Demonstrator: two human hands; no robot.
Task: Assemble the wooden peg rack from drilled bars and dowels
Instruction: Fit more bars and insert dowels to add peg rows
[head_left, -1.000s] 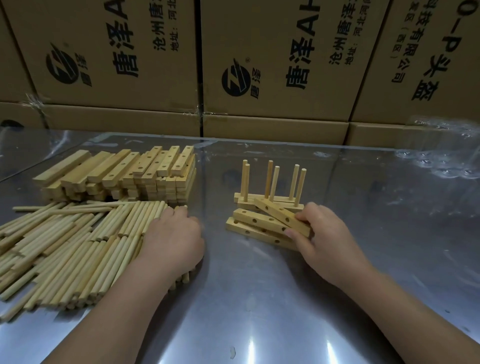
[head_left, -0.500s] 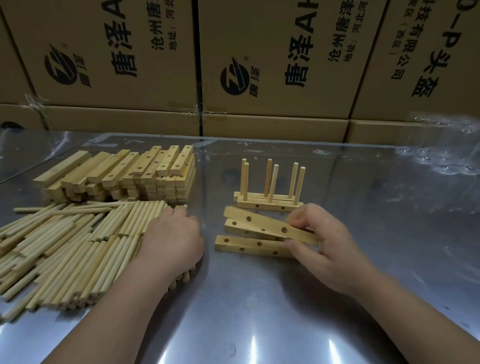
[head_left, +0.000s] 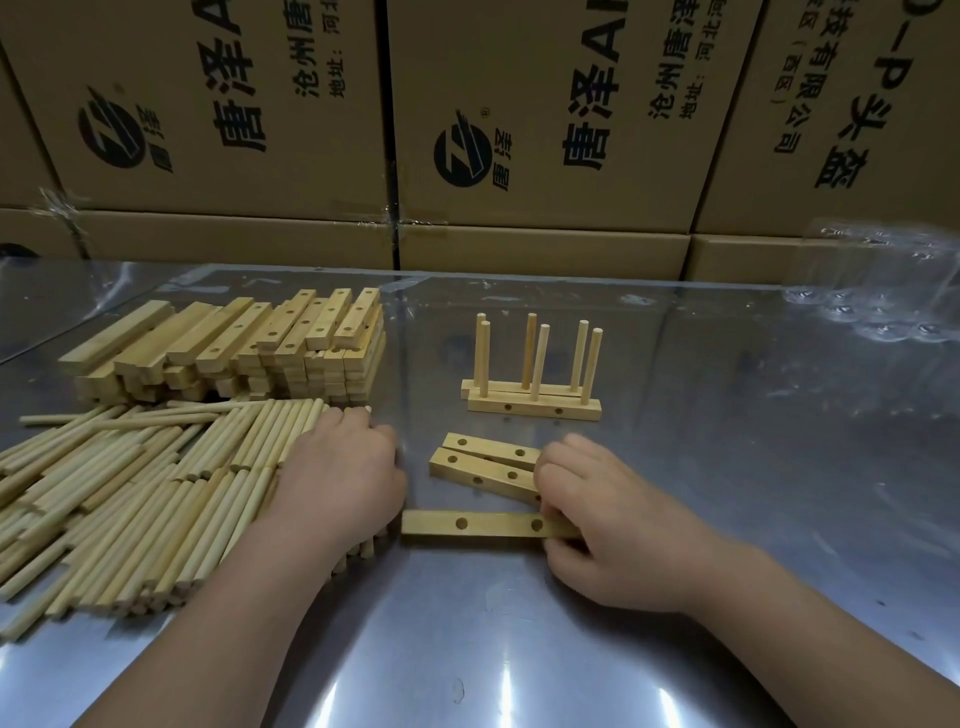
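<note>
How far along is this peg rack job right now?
One rack looks finished at the back, six dowels upright in two bars. In hand: the right hand grips the near bar of three loose bars, while the left hand rests on the dowel pile. Left: no dowels are in those loose bars yet, and a stack of bars waits.

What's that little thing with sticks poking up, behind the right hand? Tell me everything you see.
The peg rack is pale, bare-looking wood: two drilled bars lying side by side, six round dowels standing upright, three per bar. The front bar's face shows two empty holes. It sits on the shiny metal table, beyond the loose bars; nothing else touches it.
</note>
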